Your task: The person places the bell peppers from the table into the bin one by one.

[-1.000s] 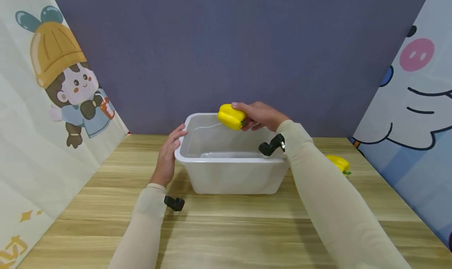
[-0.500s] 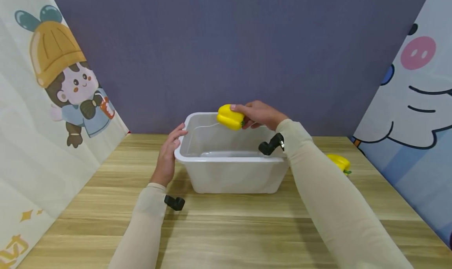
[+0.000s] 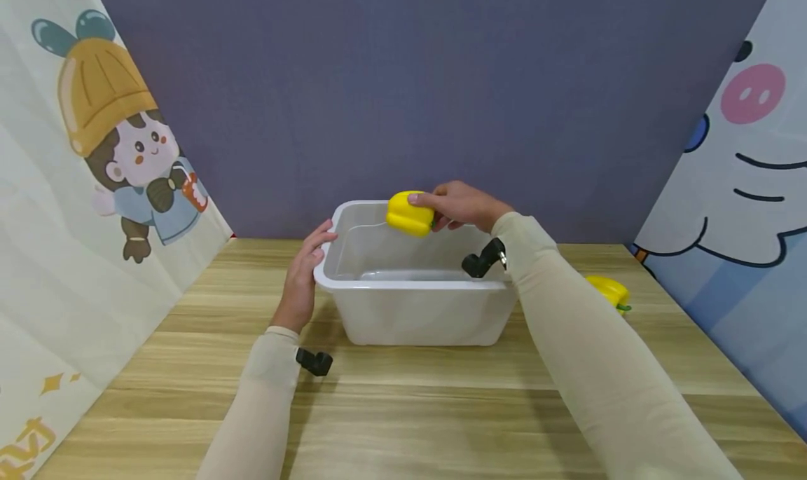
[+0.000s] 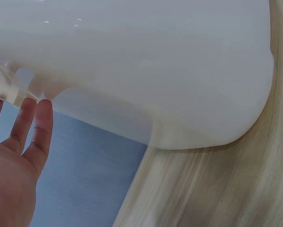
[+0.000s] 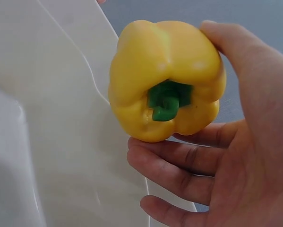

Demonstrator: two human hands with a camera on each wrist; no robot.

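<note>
My right hand holds a yellow bell pepper over the far side of a white plastic bin. In the right wrist view the pepper sits between thumb and fingers, its green stem facing the camera. At the bin's left end, my left hand lies against the rim, fingers extended. The left wrist view shows that hand with its fingertips at the bin's outer wall. A second yellow bell pepper lies on the table right of the bin, partly hidden by my right sleeve.
The bin stands on a wood-grain table near a dark blue-grey back panel. Cartoon-printed panels flank it, one on the left and one on the right. Black camera mounts sit on both wrists.
The pepper in my right hand has dipped slightly and turned a little. My left hand keeps its place on the bin. The head view has shifted marginally.
</note>
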